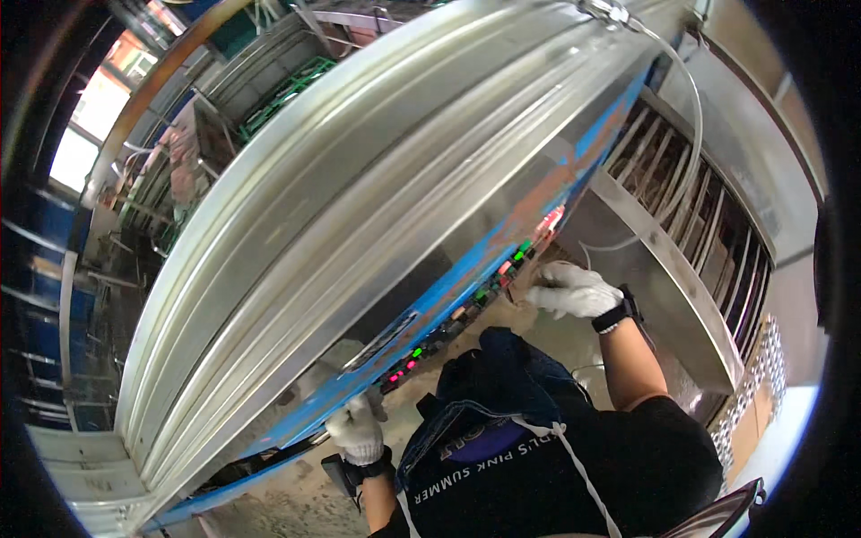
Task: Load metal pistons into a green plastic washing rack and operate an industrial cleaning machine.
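My left hand (356,432), in a white knit glove, is at the near edge of a long blue strip (309,417). Its fingers point up toward the strip and look slightly apart; a small grey shape beside them is too blurred to name. Farther right is my right hand (578,291), also gloved, with fingers stretched leftward and apart. It is nearest to a row of small black, green and pink pieces (462,314) running along the strip. Their kind cannot be made out. Dark bands circle both wrists.
A large ribbed metal cover (332,197) arches over the strip and blocks the far side. At right, a metal ledge (668,260) borders a slatted rack (668,166). A pale hose (695,117) hangs from the cover's top. A wet, dirty surface (269,502) lies below.
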`<state>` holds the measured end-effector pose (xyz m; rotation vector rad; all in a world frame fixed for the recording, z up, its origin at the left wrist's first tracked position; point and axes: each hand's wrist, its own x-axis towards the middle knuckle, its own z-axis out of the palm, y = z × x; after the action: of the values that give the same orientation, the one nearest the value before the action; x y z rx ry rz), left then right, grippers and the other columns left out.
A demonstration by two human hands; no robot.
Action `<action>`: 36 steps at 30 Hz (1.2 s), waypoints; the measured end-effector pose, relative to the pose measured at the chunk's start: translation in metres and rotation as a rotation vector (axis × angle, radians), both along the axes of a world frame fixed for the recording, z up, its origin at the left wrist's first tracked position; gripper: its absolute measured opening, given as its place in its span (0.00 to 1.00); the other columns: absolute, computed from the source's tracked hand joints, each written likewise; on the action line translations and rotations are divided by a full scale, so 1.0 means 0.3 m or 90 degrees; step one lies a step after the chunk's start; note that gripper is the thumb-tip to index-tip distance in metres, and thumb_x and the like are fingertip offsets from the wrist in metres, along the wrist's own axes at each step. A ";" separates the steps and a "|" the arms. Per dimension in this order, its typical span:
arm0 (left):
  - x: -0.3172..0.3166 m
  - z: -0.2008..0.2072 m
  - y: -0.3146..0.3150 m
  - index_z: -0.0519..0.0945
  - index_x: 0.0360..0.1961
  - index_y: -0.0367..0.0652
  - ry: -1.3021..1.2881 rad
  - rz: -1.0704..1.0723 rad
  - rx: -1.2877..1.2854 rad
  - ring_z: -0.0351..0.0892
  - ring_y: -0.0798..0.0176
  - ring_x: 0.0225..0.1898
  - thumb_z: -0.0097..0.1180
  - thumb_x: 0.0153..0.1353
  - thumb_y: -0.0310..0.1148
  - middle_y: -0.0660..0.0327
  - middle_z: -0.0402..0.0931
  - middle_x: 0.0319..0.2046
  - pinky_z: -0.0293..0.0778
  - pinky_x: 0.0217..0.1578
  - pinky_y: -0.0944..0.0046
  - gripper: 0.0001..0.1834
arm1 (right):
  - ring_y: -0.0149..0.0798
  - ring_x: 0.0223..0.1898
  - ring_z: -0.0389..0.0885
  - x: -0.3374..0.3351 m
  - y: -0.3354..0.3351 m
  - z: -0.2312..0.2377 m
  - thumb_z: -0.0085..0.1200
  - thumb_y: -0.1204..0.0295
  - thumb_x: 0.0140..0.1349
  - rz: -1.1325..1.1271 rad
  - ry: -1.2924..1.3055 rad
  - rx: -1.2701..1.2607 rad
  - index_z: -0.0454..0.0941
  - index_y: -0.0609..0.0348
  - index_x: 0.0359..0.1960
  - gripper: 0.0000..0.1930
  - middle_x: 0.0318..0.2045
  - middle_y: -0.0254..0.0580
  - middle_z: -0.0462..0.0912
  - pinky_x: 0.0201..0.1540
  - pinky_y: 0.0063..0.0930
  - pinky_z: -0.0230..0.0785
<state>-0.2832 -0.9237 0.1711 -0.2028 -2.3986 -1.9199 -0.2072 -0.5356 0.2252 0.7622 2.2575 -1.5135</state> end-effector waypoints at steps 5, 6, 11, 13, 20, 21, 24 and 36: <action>-0.012 0.025 0.052 0.78 0.29 0.32 0.075 0.008 -0.047 0.71 0.65 0.12 0.52 0.70 0.36 0.55 0.76 0.17 0.65 0.11 0.68 0.16 | 0.27 0.27 0.77 0.001 0.071 -0.147 0.60 0.47 0.61 -0.016 0.019 0.000 0.80 0.57 0.43 0.25 0.31 0.35 0.81 0.33 0.25 0.72; -0.002 0.065 0.070 0.78 0.30 0.33 0.127 0.026 -0.049 0.71 0.66 0.12 0.53 0.68 0.33 0.56 0.76 0.17 0.65 0.11 0.68 0.13 | 0.26 0.27 0.77 -0.005 0.076 -0.158 0.60 0.47 0.62 -0.055 0.060 -0.056 0.81 0.57 0.41 0.23 0.30 0.34 0.81 0.33 0.24 0.71; 0.003 0.025 0.030 0.81 0.25 0.34 -0.074 0.088 0.028 0.71 0.66 0.12 0.57 0.64 0.33 0.57 0.77 0.17 0.67 0.14 0.67 0.13 | 0.38 0.34 0.82 -0.094 0.069 -0.255 0.57 0.48 0.65 -0.071 0.308 0.069 0.82 0.55 0.38 0.21 0.31 0.44 0.83 0.41 0.32 0.73; 0.012 0.051 0.075 0.83 0.26 0.32 -0.045 0.107 -0.002 0.72 0.66 0.13 0.56 0.64 0.31 0.55 0.79 0.18 0.68 0.15 0.66 0.13 | 0.48 0.35 0.83 -0.107 0.055 -0.262 0.55 0.48 0.66 -0.091 0.306 0.166 0.82 0.54 0.38 0.21 0.32 0.51 0.84 0.41 0.38 0.73; 0.043 -0.013 -0.010 0.85 0.28 0.32 0.020 0.114 -0.111 0.75 0.68 0.14 0.53 0.66 0.29 0.56 0.81 0.20 0.70 0.15 0.69 0.14 | 0.53 0.35 0.85 -0.119 -0.001 -0.307 0.54 0.51 0.64 -0.148 0.302 0.191 0.83 0.58 0.30 0.21 0.27 0.54 0.83 0.39 0.41 0.76; 0.049 0.019 0.010 0.85 0.28 0.32 -0.001 0.121 -0.134 0.76 0.68 0.15 0.53 0.67 0.29 0.57 0.82 0.20 0.70 0.15 0.69 0.14 | 0.53 0.35 0.85 -0.122 0.006 -0.314 0.54 0.52 0.64 -0.154 0.278 0.157 0.83 0.59 0.30 0.21 0.27 0.54 0.83 0.39 0.41 0.75; 0.053 0.047 0.035 0.87 0.28 0.37 -0.060 0.163 -0.075 0.76 0.71 0.16 0.56 0.63 0.30 0.61 0.81 0.18 0.71 0.17 0.70 0.11 | 0.44 0.27 0.82 -0.139 0.061 -0.390 0.57 0.54 0.61 -0.141 0.260 0.069 0.83 0.61 0.29 0.19 0.23 0.51 0.81 0.35 0.38 0.74; 0.060 0.073 0.018 0.86 0.41 0.41 -0.004 0.058 -0.127 0.77 0.72 0.26 0.55 0.69 0.35 0.67 0.81 0.25 0.73 0.27 0.69 0.11 | 0.29 0.26 0.77 -0.169 0.088 -0.377 0.55 0.64 0.66 -0.118 0.326 -0.165 0.80 0.64 0.33 0.13 0.26 0.40 0.84 0.31 0.27 0.71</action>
<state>-0.2651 -0.9182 0.1930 -0.0943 -2.5551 -1.6452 -0.2578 -0.5091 0.1120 0.5656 2.2983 -2.2507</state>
